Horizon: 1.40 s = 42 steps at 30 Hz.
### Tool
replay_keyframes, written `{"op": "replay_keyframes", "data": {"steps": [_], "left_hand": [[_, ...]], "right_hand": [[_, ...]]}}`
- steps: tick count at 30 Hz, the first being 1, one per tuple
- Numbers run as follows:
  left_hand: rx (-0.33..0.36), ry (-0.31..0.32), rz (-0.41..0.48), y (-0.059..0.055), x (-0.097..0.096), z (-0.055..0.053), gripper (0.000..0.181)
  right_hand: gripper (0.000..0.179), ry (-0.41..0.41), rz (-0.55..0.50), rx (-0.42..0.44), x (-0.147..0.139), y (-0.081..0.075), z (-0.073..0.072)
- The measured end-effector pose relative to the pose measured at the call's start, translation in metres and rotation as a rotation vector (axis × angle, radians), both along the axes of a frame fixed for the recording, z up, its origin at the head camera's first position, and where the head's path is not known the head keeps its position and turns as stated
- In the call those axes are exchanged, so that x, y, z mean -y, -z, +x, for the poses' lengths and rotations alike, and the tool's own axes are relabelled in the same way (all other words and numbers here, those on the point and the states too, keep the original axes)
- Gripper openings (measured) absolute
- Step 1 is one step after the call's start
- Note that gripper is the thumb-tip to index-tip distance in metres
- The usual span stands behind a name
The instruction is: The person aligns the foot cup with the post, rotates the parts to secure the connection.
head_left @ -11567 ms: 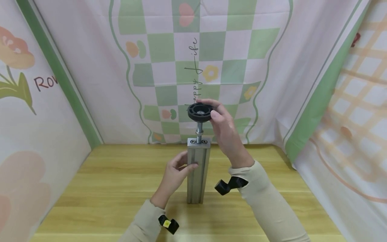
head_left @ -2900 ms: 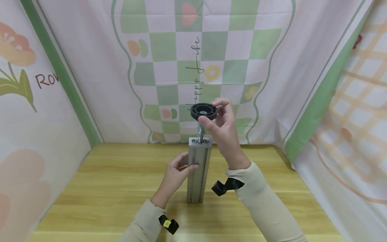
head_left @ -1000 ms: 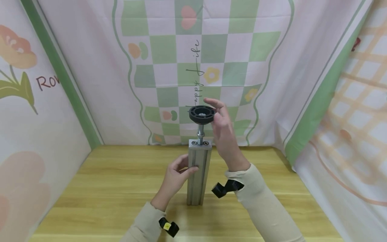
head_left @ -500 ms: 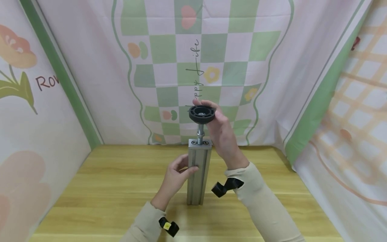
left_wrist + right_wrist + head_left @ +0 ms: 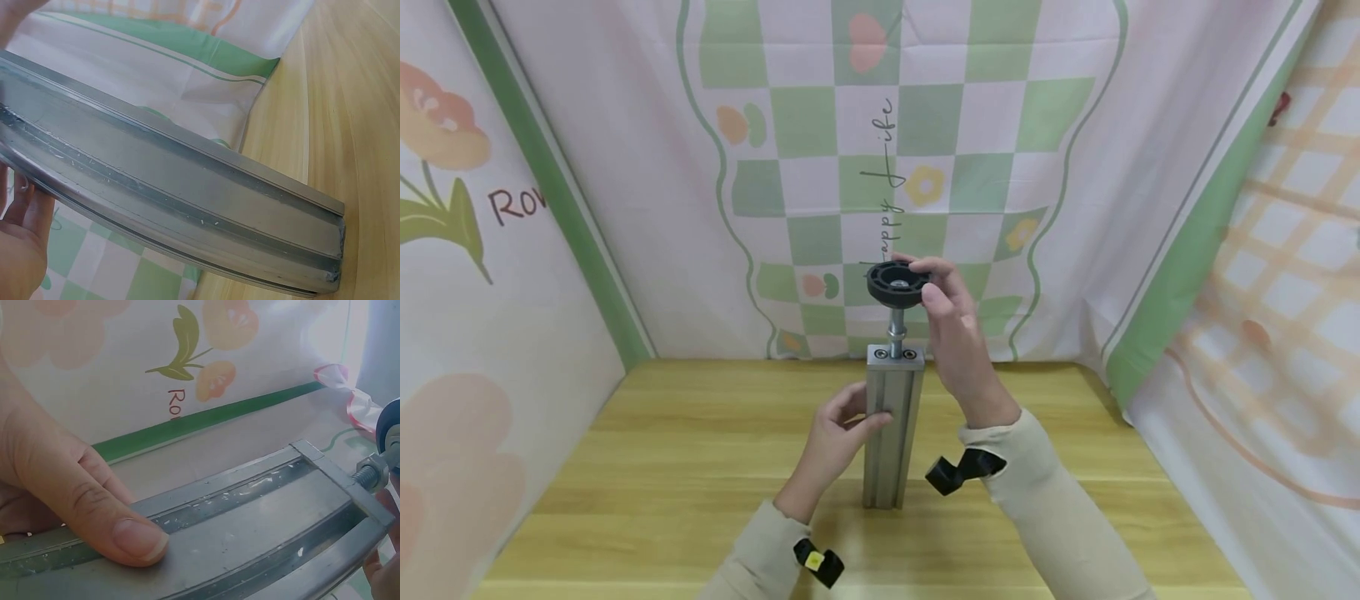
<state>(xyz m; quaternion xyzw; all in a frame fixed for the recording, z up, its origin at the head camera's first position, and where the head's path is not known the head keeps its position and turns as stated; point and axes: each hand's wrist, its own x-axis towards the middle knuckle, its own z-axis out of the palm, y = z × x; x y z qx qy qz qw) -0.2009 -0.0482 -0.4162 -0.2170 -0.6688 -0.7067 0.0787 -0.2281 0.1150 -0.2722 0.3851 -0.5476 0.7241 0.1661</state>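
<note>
An aluminium extrusion stands upright on the table, with a flat end plate held by two screws on top. From that plate rises a threaded stud carrying a nut and a black round levelling foot. My left hand grips the extrusion's upper half from the left, thumb across the front face; its other fingers are partly hidden behind. With thumb and fingers, my right hand pinches the foot's rim from the right. In the right wrist view, the foot is cut off by the frame edge.
The wooden table has its back edge against a green-and-white checked cloth. Printed cloths also hang at left and right. A black camera mount is on each wrist, left and right.
A second ago the right fingers were spread off the foot's rim; they then reached round behind it and now pinch its right side. The left hand and extrusion stay in place.
</note>
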Motion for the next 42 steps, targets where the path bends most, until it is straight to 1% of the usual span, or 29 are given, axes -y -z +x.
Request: {"op": "replay_keyframes", "data": {"steps": [6,8,9,13,16,18,20,26,29,31,36,40,42], "left_hand": [[0.006,0.004,-0.001,0.001,0.000,0.000,0.040],[0.006,0.004,-0.002,0.001,0.000,0.000,0.040],[0.004,0.003,-0.004,0.001,0.000,0.000,0.040],[-0.002,0.003,-0.007,0.002,0.001,0.000,0.040],[-0.004,0.002,-0.007,0.002,0.001,0.000,0.039],[-0.003,0.002,-0.004,0.002,0.001,0.000,0.039],[-0.003,0.002,0.000,0.002,0.000,0.000,0.039],[-0.011,0.004,0.013,0.001,-0.001,0.000,0.039],[-0.013,0.003,0.012,0.001,-0.001,0.000,0.039],[-0.015,0.005,0.011,0.001,-0.001,0.000,0.039],[-0.003,0.008,0.009,0.001,-0.001,0.000,0.040],[0.003,0.007,0.007,0.001,0.000,0.001,0.040],[0.004,0.009,0.005,0.001,-0.001,0.001,0.040]], "right_hand": [[0.020,0.084,-0.004,0.007,0.000,-0.001,0.007],[0.019,0.116,-0.001,-0.011,0.001,-0.002,0.008],[0.021,0.138,0.004,-0.025,0.001,-0.003,0.008],[0.039,0.213,0.029,-0.086,0.002,-0.005,0.008],[0.049,0.220,0.032,-0.102,0.003,-0.006,0.008],[0.054,0.188,0.031,-0.085,0.003,-0.006,0.008],[0.055,0.135,0.030,-0.074,0.002,-0.006,0.006],[0.052,-0.123,0.025,-0.018,0.000,-0.011,-0.002],[0.053,-0.216,0.032,0.009,-0.002,-0.011,-0.004],[0.051,-0.249,0.029,0.025,-0.003,-0.011,-0.005],[0.043,-0.281,-0.003,0.065,-0.002,-0.010,-0.008],[0.040,-0.281,-0.023,0.075,-0.002,-0.009,-0.009],[0.038,-0.267,-0.029,0.076,-0.002,-0.009,-0.009]]}}
